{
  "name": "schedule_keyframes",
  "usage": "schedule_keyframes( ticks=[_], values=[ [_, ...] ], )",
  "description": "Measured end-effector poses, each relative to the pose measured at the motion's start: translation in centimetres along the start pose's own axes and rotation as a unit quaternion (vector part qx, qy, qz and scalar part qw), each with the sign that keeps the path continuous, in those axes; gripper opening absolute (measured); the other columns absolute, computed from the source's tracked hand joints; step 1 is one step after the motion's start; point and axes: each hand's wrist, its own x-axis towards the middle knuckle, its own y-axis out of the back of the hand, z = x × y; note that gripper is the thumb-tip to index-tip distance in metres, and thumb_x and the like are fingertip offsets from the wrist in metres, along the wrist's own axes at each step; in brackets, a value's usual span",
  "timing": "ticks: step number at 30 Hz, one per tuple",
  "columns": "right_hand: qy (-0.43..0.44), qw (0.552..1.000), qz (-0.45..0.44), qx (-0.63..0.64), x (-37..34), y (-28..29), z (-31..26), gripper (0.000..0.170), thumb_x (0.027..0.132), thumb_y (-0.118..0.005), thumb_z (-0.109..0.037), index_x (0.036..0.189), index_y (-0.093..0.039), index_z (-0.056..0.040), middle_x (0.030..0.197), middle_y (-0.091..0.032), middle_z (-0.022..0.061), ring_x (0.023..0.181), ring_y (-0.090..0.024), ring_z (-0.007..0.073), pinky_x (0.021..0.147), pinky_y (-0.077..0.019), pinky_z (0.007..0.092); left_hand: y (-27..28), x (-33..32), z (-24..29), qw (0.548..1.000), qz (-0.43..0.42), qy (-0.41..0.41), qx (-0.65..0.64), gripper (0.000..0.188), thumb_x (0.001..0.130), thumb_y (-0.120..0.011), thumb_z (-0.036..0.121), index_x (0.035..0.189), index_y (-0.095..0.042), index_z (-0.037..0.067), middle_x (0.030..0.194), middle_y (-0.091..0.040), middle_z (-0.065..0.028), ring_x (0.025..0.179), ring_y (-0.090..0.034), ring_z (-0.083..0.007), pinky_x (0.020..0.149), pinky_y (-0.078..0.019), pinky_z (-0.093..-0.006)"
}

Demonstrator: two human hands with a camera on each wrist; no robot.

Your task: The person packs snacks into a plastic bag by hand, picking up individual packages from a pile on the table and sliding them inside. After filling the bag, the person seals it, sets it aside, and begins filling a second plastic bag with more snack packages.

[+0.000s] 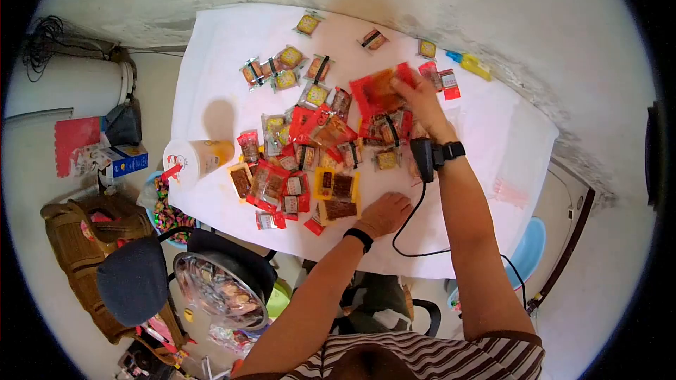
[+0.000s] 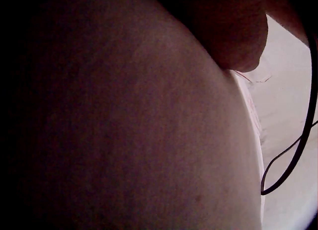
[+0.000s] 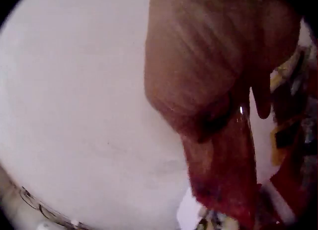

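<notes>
My right hand (image 1: 421,102) pinches a red snack packet (image 1: 377,93) with a clear orange-brown middle, held over the far right of the pile. In the right wrist view the same packet (image 3: 221,175) hangs below the curled fingers. My left hand (image 1: 384,214) rests on the white tabletop near the front edge, holding nothing, its fingers loosely bent. Beside it lie yellow-edged packets (image 1: 338,210) with dark brown contents. Between the hands spreads a heap of red packets (image 1: 327,130) and small clear-wrapped cakes (image 1: 315,93). The left wrist view shows mostly skin.
A lidded cup (image 1: 186,162) lies on its side at the table's left. Several wrapped cakes (image 1: 307,24) and a yellow bottle (image 1: 473,66) are toward the back edge. A black cable (image 1: 403,253) runs from the right wrist. A bowl of packets (image 1: 218,292) stands left of my legs.
</notes>
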Motion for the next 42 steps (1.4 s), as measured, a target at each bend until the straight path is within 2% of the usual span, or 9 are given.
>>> schedule_keyframes(
  ticks=[3, 7, 11, 18, 27, 30, 34, 36, 42],
  values=[
    [0.059, 0.937, -0.147, -0.310, -0.7, -0.1, 1.2, 0.035, 0.083, -0.062, -0.021, 0.111, -0.056, -0.0014, 0.115, -0.057, 0.0108, 0.106, -0.053, 0.0211, 0.089, -0.0421, 0.0330, -0.6, -0.2, -0.2, 0.998, 0.058, -0.018, 0.014, 0.027, 0.091, -0.043, 0.024, 0.102, -0.057, 0.003, 0.104, -0.058, -0.0120, 0.099, -0.052, -0.0300, 0.092, -0.0391, -0.0397],
    [0.177, 0.809, -0.208, -0.520, -3.2, -0.6, -0.5, 0.030, 0.079, -0.062, -0.020, 0.104, -0.057, -0.0041, 0.114, -0.054, 0.0134, 0.112, -0.047, 0.0298, 0.095, -0.0361, 0.0390, -0.2, 0.0, -0.2, 0.997, 0.047, -0.047, 0.048, 0.022, 0.088, -0.048, 0.021, 0.095, -0.058, 0.003, 0.099, -0.058, -0.0118, 0.097, -0.053, -0.0284, 0.090, -0.0407, -0.0395],
    [0.121, 0.846, -0.244, -0.458, -6.2, -0.4, -1.5, 0.024, 0.075, -0.063, -0.016, 0.095, -0.058, -0.0031, 0.117, -0.051, 0.0134, 0.111, -0.046, 0.0330, 0.095, -0.0354, 0.0400, 0.4, -0.1, 0.3, 0.994, 0.041, -0.049, 0.085, 0.016, 0.080, -0.050, 0.018, 0.091, -0.056, 0.008, 0.100, -0.054, -0.0070, 0.099, -0.050, -0.0225, 0.087, -0.0401, -0.0367],
    [0.195, 0.841, -0.095, -0.496, -6.3, -0.2, 1.2, 0.022, 0.071, -0.064, -0.010, 0.090, -0.058, -0.0009, 0.116, -0.051, 0.0158, 0.110, -0.046, 0.0346, 0.092, -0.0389, 0.0401, 0.5, 0.1, 0.2, 0.994, 0.066, -0.056, 0.065, 0.017, 0.084, -0.052, 0.020, 0.089, -0.060, 0.007, 0.088, -0.059, -0.0086, 0.092, -0.053, -0.0252, 0.086, -0.0416, -0.0394],
    [0.122, 0.898, -0.175, -0.385, -9.4, -1.7, -0.7, 0.024, 0.071, -0.062, -0.009, 0.095, -0.058, -0.0059, 0.098, -0.057, 0.0109, 0.096, -0.053, 0.0295, 0.083, -0.0419, 0.0378, -1.6, -0.1, -0.6, 0.991, 0.039, -0.056, 0.114, 0.022, 0.083, -0.049, 0.022, 0.096, -0.059, 0.007, 0.101, -0.057, -0.0077, 0.099, -0.051, -0.0253, 0.088, -0.0390, -0.0390],
    [0.172, 0.835, -0.194, -0.486, -10.7, -1.3, -0.7, 0.019, 0.073, -0.059, -0.006, 0.091, -0.058, -0.0052, 0.095, -0.058, 0.0106, 0.092, -0.055, 0.0302, 0.080, -0.0429, 0.0394, -1.7, -0.1, -0.5, 0.995, 0.074, -0.016, 0.070, 0.023, 0.083, -0.050, 0.023, 0.096, -0.059, 0.007, 0.102, -0.057, -0.0083, 0.099, -0.051, -0.0249, 0.089, -0.0388, -0.0404],
    [0.172, 0.874, -0.193, -0.410, -9.9, -0.7, -1.0, 0.026, 0.074, -0.060, -0.005, 0.100, -0.058, -0.0056, 0.093, -0.060, 0.0123, 0.091, -0.057, 0.0300, 0.080, -0.0445, 0.0371, 0.1, 0.0, 0.2, 0.996, 0.055, -0.030, 0.061, 0.023, 0.081, -0.051, 0.021, 0.096, -0.058, 0.005, 0.101, -0.057, -0.0083, 0.100, -0.051, -0.0240, 0.090, -0.0388, -0.0387],
    [0.060, 0.930, -0.113, -0.344, -8.5, -0.5, -1.9, 0.030, 0.076, -0.061, -0.006, 0.106, -0.056, -0.0051, 0.096, -0.062, 0.0127, 0.092, -0.059, 0.0274, 0.080, -0.0453, 0.0357, 0.6, 0.0, 0.2, 0.995, 0.021, -0.031, 0.088, 0.022, 0.080, -0.051, 0.020, 0.096, -0.058, 0.005, 0.101, -0.057, -0.0083, 0.100, -0.051, -0.0238, 0.090, -0.0389, -0.0380],
    [0.048, 0.960, 0.053, -0.272, -2.9, -0.3, 0.5, 0.036, 0.079, -0.062, -0.008, 0.113, -0.053, -0.0041, 0.102, -0.061, 0.0135, 0.099, -0.057, 0.0264, 0.086, -0.0436, 0.0335, 0.6, 0.0, 0.3, 0.993, 0.066, -0.061, 0.082, 0.015, 0.082, -0.052, 0.014, 0.092, -0.059, 0.005, 0.093, -0.057, -0.0097, 0.095, -0.052, -0.0269, 0.088, -0.0410, -0.0388]
  ],
)
